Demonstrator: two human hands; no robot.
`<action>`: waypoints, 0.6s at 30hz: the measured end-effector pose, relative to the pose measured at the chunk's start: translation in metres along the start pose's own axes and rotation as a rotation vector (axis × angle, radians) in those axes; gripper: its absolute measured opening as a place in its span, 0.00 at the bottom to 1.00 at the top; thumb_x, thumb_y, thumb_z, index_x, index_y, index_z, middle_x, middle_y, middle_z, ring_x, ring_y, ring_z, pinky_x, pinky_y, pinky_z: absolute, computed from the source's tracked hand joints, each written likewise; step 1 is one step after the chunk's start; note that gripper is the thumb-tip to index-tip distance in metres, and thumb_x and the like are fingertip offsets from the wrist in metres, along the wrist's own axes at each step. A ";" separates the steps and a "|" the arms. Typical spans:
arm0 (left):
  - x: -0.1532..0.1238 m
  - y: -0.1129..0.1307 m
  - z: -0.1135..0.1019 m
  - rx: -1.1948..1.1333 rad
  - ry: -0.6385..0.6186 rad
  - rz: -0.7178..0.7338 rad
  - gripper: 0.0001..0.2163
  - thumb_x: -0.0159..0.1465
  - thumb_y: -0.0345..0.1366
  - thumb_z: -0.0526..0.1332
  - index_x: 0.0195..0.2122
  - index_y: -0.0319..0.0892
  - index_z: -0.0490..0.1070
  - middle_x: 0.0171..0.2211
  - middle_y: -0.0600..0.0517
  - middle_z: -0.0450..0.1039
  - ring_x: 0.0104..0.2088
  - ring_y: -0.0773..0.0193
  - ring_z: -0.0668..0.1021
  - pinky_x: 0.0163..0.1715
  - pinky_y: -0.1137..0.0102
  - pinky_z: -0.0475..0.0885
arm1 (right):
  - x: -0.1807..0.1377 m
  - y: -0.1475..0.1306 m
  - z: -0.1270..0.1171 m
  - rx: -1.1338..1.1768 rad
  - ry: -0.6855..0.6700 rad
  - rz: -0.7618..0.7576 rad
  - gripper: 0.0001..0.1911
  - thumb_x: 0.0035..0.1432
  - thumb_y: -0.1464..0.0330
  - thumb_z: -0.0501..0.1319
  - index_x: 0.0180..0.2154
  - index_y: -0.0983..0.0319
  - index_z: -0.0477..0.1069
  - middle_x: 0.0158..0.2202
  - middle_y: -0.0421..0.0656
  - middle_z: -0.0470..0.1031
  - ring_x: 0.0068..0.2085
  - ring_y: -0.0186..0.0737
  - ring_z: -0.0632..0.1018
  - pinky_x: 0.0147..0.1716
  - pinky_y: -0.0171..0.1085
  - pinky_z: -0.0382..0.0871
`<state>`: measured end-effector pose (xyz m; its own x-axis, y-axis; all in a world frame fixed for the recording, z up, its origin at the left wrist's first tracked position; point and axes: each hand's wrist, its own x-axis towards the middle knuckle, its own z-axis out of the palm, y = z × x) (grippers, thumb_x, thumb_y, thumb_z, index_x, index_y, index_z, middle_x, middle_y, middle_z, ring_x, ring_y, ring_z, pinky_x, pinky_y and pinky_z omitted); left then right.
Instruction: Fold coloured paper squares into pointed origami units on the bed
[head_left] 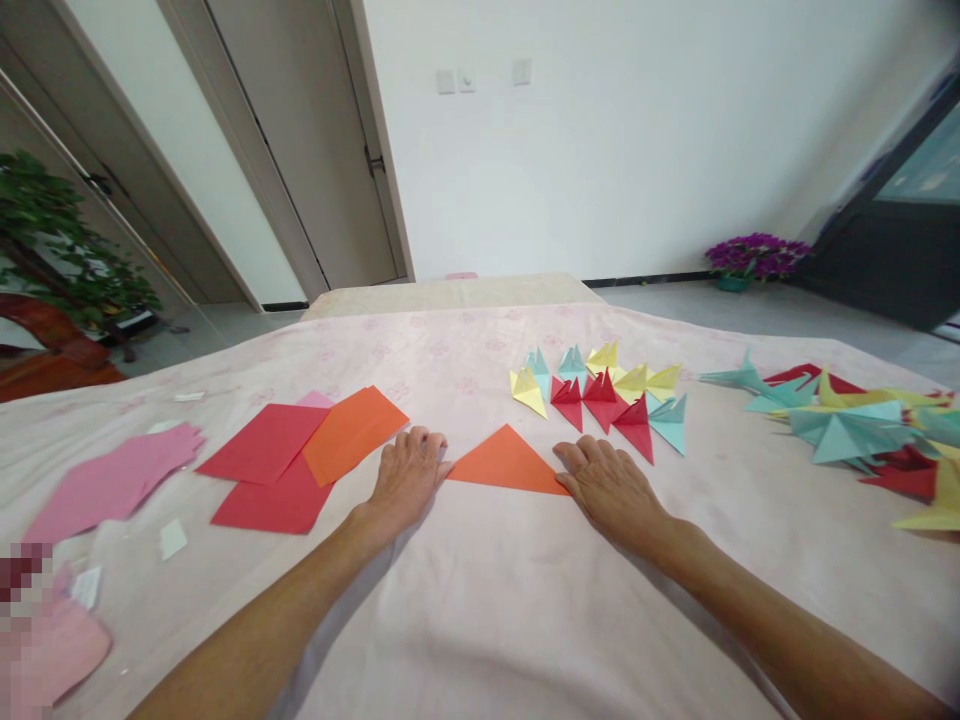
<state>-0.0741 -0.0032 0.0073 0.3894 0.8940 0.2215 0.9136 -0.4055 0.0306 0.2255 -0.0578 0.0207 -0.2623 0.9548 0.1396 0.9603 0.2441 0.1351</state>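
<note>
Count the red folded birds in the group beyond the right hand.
3: the left red bird, beside a yellow bird; the middle red bird; the right red bird, nearest the right hand. Others may be hidden.

Triangle [508, 464], centre: plain orange. Sheets [262, 443], left: red and orange, a sliver of pink shown behind. Stack [120, 480], farther left: pink. Birds [602, 398], right of centre: yellow, red and pale teal mixed; same three colours are repeated in pile [847, 432], right. Cloth [465, 600]: pale pink, printed with faint pink blossoms. Far side: wall [622, 150] white, door [300, 130] grey-brown, flowers [757, 257] purple, pot [733, 284] green.
</note>
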 end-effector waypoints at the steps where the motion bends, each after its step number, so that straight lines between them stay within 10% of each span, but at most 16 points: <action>1: -0.001 -0.003 0.000 -0.020 0.012 0.005 0.12 0.66 0.41 0.59 0.49 0.46 0.66 0.48 0.46 0.66 0.47 0.52 0.69 0.46 0.58 0.65 | 0.000 0.005 0.000 0.041 -0.008 0.010 0.15 0.69 0.63 0.51 0.52 0.59 0.68 0.43 0.50 0.70 0.42 0.49 0.70 0.38 0.43 0.61; 9: 0.006 -0.003 0.001 -0.442 0.100 -0.070 0.10 0.69 0.40 0.54 0.45 0.44 0.71 0.44 0.48 0.74 0.47 0.57 0.73 0.49 0.61 0.67 | 0.012 0.010 -0.014 0.565 -0.109 0.168 0.16 0.66 0.59 0.50 0.43 0.59 0.72 0.41 0.45 0.75 0.42 0.43 0.74 0.38 0.38 0.62; 18: 0.010 0.036 -0.002 -0.345 0.132 0.112 0.38 0.53 0.52 0.69 0.62 0.45 0.60 0.52 0.46 0.71 0.49 0.51 0.71 0.49 0.58 0.67 | 0.008 -0.029 -0.010 0.535 0.114 0.140 0.13 0.50 0.69 0.64 0.40 0.59 0.72 0.34 0.41 0.73 0.38 0.41 0.70 0.37 0.37 0.58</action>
<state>-0.0376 -0.0092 0.0122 0.4460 0.8174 0.3646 0.7643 -0.5598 0.3201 0.1943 -0.0587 0.0280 -0.1091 0.9673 0.2291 0.8931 0.1966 -0.4047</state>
